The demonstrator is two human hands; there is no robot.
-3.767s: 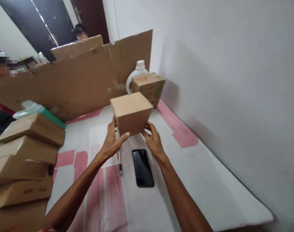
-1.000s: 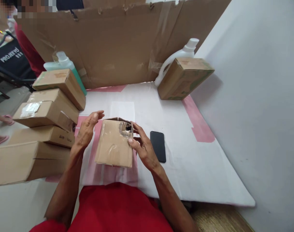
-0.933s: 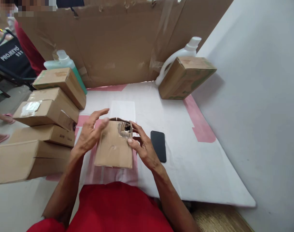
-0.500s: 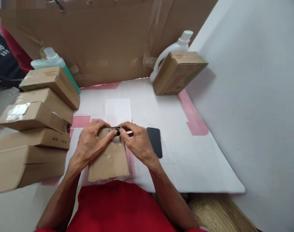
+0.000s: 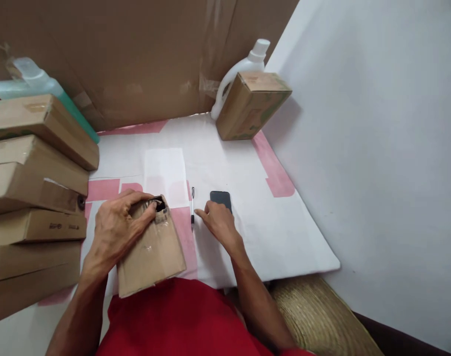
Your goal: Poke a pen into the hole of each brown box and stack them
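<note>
Half a second ago both hands pinched the torn far end of the small cardboard box [image 5: 151, 249]; now the right hand [image 5: 218, 223] has left it and lies loosely open on the white sheet [image 5: 284, 237], forefinger stretched toward the pen [image 5: 192, 206], partly covering the black phone [image 5: 221, 198]. Left hand [image 5: 116, 227] clasps the box's far end (where tape is crumpled), box at the near edge. Stacked boxes [image 5: 36, 198] stand left; a white jug [image 5: 236, 74] and printed carton [image 5: 249, 105] sit far right.
</note>
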